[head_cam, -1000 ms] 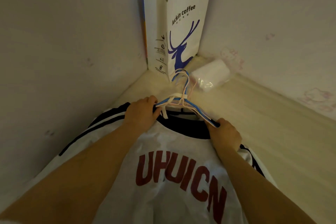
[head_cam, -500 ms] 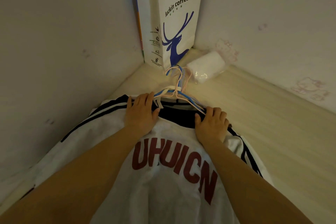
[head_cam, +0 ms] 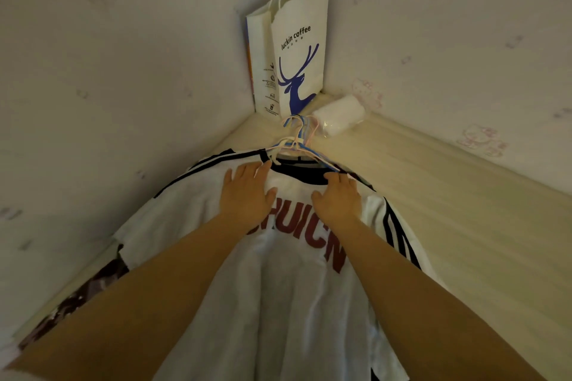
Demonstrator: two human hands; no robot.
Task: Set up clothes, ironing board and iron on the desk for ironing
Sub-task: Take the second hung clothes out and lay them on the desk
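The clothes part of the setup looks largely done: a white jersey (head_cam: 278,303) with dark red lettering and black shoulder stripes lies spread flat on the pale tabletop (head_cam: 448,226), its collar pointing toward the corner of the walls. A bundle of thin plastic hangers (head_cam: 297,145) sits in its neckline, hooks aimed at the corner. The left hand (head_cam: 246,192) and right hand (head_cam: 339,199) both rest flat on the upper chest of the jersey, fingers straight and slightly apart, gripping nothing. Another dark patterned garment (head_cam: 93,288) peeks out beneath at the left edge. A Luckin Coffee paper bag (head_cam: 294,56) stands in the corner, with a plastic-wrapped white pack (head_cam: 339,114) just beside it. No ironing board or iron is in view, so those steps appear to remain
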